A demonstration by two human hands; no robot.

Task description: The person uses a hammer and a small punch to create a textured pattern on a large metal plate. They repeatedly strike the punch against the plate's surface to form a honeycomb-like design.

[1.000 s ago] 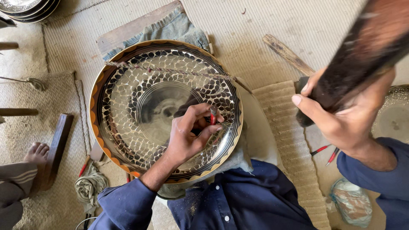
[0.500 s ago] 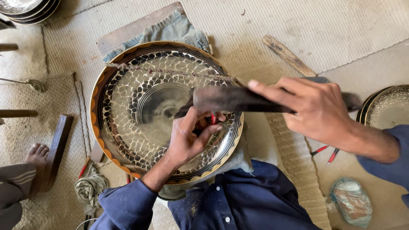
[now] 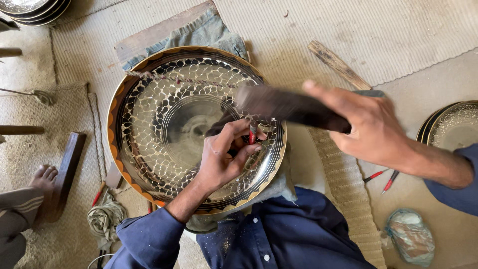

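Note:
A large round metal plate [image 3: 113, 134] with an engraved scale pattern and an orange scalloped rim lies in front of me on a grey cloth [image 3: 209, 31]. My left hand [image 3: 222, 162] rests on the plate's right side, pinching a small red-tipped chisel [image 3: 252, 134] upright against the surface. My right hand [image 3: 369, 130] grips a dark wooden mallet [image 3: 284, 105]. The mallet is blurred, and its head is just above the chisel and my left fingers.
Stacked plates [image 3: 30, 7] sit at the top left and another engraved plate [image 3: 454, 124] at the right edge. A wooden stick [image 3: 337, 65], red-tipped tools [image 3: 382, 177], a plastic bag [image 3: 411, 237], a rag [image 3: 104, 219], a wooden block [image 3: 67, 169] and another person's foot [image 3: 42, 177] lie around.
My right hand swung the mallet down from the upper right to just over the chisel. My left hand and the plate stayed put.

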